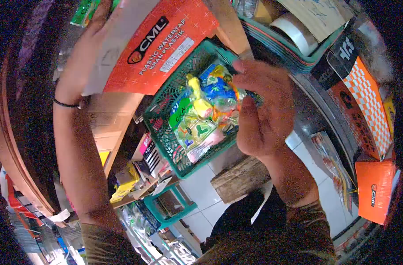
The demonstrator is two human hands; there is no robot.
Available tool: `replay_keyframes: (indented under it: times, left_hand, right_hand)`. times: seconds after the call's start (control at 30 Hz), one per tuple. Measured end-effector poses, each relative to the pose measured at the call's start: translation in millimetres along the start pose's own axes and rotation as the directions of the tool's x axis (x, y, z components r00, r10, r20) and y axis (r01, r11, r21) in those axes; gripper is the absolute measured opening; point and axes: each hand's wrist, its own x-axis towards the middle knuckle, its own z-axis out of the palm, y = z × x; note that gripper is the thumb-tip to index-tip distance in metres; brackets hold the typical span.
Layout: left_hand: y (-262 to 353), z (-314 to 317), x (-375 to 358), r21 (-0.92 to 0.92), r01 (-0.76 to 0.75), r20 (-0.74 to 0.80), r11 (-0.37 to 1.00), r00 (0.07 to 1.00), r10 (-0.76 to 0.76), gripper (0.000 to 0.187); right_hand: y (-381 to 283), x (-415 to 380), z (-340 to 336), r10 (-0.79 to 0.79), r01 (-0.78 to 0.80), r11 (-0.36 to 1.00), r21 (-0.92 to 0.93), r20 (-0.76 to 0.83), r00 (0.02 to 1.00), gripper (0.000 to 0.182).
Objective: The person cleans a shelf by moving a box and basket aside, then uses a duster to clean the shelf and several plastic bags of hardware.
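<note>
My left hand [100, 22] is raised at the upper left, partly cut off by the frame. A green packet [83, 12] shows on both sides of its fingers, which appear closed on it. Beside that forearm is an orange-red CML plastic water tap box [150, 48]. My right hand [267, 106] is over the right side of a green plastic basket [159, 148], fingers and thumb apart, with nothing seen in it. The basket contains bagged goods, including a yellow plastic piece [200, 99], a blue packet [219, 90] and a green-labelled packet [180, 112].
Stacked green crates [281, 59] with a tape roll [296, 34] stand at the top right. An orange-checkered box [371, 106] and another CML box [375, 190] are at right. Below are a wooden block [240, 179], a green stool [172, 205] and white floor tiles [201, 183].
</note>
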Motion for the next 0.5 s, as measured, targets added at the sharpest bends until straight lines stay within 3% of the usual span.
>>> replay_keyframes:
  times: [0.07, 0.13, 0.17, 0.2, 0.23, 0.27, 0.3, 0.33, 0.37, 0.43, 0.47, 0.5]
  left_hand:
    - [6.8, -10.0, -3.9, -0.196, 0.103, -0.088, 0.975, 0.989, -0.122, 0.042]
    - [16.9, -18.2, -10.1, -0.386, 0.174, -0.149, 0.906, 0.957, -0.248, 0.040]
    - [41.7, -25.1, -17.1, -0.526, 0.328, -0.206, 0.785, 0.846, -0.491, 0.035]
    - [59.2, -28.6, -26.0, -0.628, 0.318, -0.293, 0.710, 0.749, -0.594, 0.036]
    - [70.6, -31.2, -38.4, -0.554, 0.311, -0.424, 0.772, 0.693, -0.584, 0.035]
    - [84.9, -31.1, -51.9, -0.655, 0.341, -0.441, 0.674, 0.552, -0.708, 0.033]
    - [94.4, -28.8, -65.9, -0.621, 0.344, -0.527, 0.704, 0.481, -0.700, 0.032]
    - [105.2, -24.5, -86.3, -0.599, 0.403, -0.544, 0.692, 0.430, -0.721, 0.030]
    - [115.0, -19.6, -118.9, -0.452, 0.435, -0.556, 0.779, 0.545, -0.627, 0.027]
    - [144.1, -16.7, -152.0, -0.468, 0.474, -0.322, 0.746, 0.695, -0.643, 0.023]
    - [153.8, -10.8, -162.5, -0.467, 0.475, -0.273, 0.746, 0.725, -0.633, 0.019]
    - [162.8, -9.5, -174.2, -0.459, 0.557, -0.154, 0.692, 0.717, -0.680, 0.017]
  right_hand:
    - [3.0, -20.4, -0.8, 0.251, -0.266, 0.962, 0.065, 0.183, 0.951, 0.017]
    - [5.6, -31.9, 9.7, 0.318, -0.325, 0.946, -0.026, 0.282, 0.905, 0.016]
    - [6.5, -34.8, 16.5, 0.382, -0.360, 0.924, -0.130, 0.367, 0.848, 0.016]
    - [8.6, -37.6, 24.9, 0.388, -0.303, 0.917, -0.259, 0.413, 0.824, 0.014]
    - [6.1, -35.9, 31.0, 0.390, -0.305, 0.917, -0.257, 0.414, 0.823, 0.014]
    - [3.0, -33.6, 37.1, 0.500, -0.274, 0.852, -0.446, 0.542, 0.675, 0.017]
    - [0.7, -32.4, 41.4, 0.613, -0.193, 0.769, -0.609, 0.617, 0.493, 0.022]
    - [4.0, -42.2, 49.6, 0.583, -0.087, 0.775, -0.626, 0.656, 0.479, 0.031]
    - [4.0, -43.9, 58.4, 0.578, -0.084, 0.781, -0.619, 0.664, 0.475, 0.031]
    - [1.1, -38.6, 78.4, 0.611, -0.167, 0.788, -0.592, 0.722, 0.325, 0.022]
    - [-4.4, -38.5, 84.2, 0.647, -0.082, 0.733, -0.675, 0.655, 0.391, 0.018]
    - [-3.5, -41.0, 86.1, 0.642, -0.074, 0.736, -0.673, 0.658, 0.394, 0.018]
